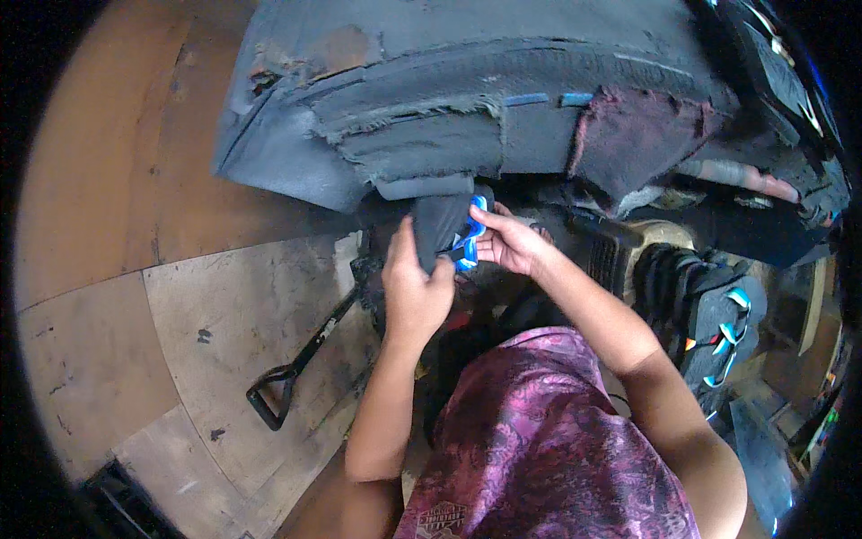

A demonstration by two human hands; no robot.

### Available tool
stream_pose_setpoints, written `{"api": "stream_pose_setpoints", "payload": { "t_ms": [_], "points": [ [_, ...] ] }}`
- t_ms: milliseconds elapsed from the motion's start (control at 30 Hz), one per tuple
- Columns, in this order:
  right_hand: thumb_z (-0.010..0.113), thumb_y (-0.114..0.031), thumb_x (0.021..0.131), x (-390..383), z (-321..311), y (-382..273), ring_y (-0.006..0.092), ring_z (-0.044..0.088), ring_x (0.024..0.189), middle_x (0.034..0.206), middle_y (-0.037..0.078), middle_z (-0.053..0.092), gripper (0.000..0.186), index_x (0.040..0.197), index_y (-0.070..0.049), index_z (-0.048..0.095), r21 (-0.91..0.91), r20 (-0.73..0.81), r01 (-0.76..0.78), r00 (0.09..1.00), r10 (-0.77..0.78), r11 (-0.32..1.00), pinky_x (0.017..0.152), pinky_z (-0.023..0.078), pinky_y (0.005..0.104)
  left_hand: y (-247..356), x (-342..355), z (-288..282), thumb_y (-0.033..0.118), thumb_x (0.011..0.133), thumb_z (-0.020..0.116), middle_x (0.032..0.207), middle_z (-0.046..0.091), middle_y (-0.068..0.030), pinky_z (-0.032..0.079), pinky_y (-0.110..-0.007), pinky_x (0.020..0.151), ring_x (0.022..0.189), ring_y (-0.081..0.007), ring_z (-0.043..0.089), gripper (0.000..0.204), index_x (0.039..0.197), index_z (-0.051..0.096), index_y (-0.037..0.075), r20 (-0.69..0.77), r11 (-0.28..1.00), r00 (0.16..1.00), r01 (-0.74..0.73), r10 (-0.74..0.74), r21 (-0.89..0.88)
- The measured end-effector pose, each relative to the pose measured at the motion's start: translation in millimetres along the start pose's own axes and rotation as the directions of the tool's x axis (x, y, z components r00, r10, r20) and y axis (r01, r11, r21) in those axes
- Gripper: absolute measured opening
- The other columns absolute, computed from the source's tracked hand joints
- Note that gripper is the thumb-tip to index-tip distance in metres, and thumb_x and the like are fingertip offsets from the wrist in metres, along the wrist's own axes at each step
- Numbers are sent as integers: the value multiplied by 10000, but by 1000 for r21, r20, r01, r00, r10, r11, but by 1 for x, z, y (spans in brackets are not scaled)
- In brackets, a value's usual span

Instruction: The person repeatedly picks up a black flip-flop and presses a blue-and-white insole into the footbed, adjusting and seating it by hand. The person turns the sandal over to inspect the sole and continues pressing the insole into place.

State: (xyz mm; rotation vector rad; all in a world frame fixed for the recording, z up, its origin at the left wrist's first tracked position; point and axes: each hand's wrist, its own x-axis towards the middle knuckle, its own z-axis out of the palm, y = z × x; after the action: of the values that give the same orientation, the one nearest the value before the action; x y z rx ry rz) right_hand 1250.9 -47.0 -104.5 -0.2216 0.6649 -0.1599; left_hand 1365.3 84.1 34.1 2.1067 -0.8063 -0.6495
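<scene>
Widest room to the left of the left hand; surface edge ahead, body behind.
From my end, the left hand (420,283) could swing out to its left over the floor panels (224,314), though a black D-shaped handle (272,395) slants across the way on the near left. Straight ahead of both hands, the grey surface (539,63) blocks me with its ragged front edge, and a dark red cloth (637,148) drapes over it ahead and to the right of the right hand (507,238). Between the hands, the dark sandal (437,225) fills the gap. Farther right, past the right hand, a stack of sandals (723,310) bars the way; behind both, the purple-pink shirt (557,431) closes off the near side.
</scene>
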Motion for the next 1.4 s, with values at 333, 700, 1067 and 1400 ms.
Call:
{"api": "stream_pose_setpoints", "payload": {
  "t_ms": [333, 700, 1067, 1400],
  "points": [
    [806, -140, 842, -57, 94, -21, 300, 732, 806, 1092, 244, 636, 1231, 1498, -76, -232, -242, -80, 33, 995, -54, 970, 702, 640, 458, 15, -50, -57, -83, 822, 551, 1233, 612, -127, 463, -300, 961, 1099, -174, 598, 578, 1390, 445, -98, -129, 897, 991, -41, -18, -441],
    [712, -49, 909, -55, 84, 36, 274, 700, 967, 1141, 213, 650, 1157, 1538, -232, -242, -48, 163, 163, 975, -154, 985, 840, 592, 512, 25, -101, -79, 31, 826, 697, 1377, 499, -231, 400, -399, 1080, 1275, -320, 521, 690, 1437, 390, -59, -63, 988, 994, -100, 94, -116],
    [718, -123, 915, 5, 33, -12, 339, 715, 928, 1264, 252, 583, 1143, 1525, -117, -248, -30, 111, 47, 993, -44, 998, 823, 603, 527, 35, -16, -14, -4, 767, 637, 1275, 574, -302, 445, -456, 1030, 1187, -454, 576, 705, 1425, 390, -42, -82, 997, 994, -74, 72, -26],
    [679, -47, 928, -26, 61, 21, 302, 658, 1095, 1338, 188, 536, 1062, 1563, -244, -149, 46, 218, 83, 972, -91, 995, 818, 610, 524, 38, -75, -51, -119, 737, 530, 1315, 563, -228, 456, -383, 1030, 1216, -306, 585, 738, 1457, 389, -45, -95, 987, 984, -156, 153, -35]
  ]
}}
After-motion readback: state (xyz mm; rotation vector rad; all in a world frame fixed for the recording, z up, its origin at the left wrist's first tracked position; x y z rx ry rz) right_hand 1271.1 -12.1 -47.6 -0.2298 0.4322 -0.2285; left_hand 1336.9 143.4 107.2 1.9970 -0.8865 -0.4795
